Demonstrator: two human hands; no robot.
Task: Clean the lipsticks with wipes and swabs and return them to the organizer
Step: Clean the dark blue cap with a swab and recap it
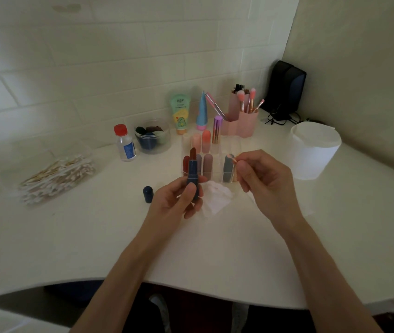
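My left hand point(176, 200) grips an uncapped dark blue lipstick point(193, 175) upright, its dark red bullet twisted up. Its blue cap point(148, 194) stands on the table to the left. My right hand point(262, 175) pinches a cotton swab point(233, 160) with a pink-stained tip, held apart from the lipstick to its right. Behind both hands stands the clear organizer point(236, 150) with several lipsticks in its slots. A crumpled white wipe point(217, 198) lies on the table between my hands.
A pack of cotton swabs point(57, 176) lies at the left. A small red-capped bottle point(125, 143) and a jar of sponges point(152, 137) stand behind. Tubes, a pink brush holder point(244, 121) and a white roll of wipes point(313, 152) sit at the back right.
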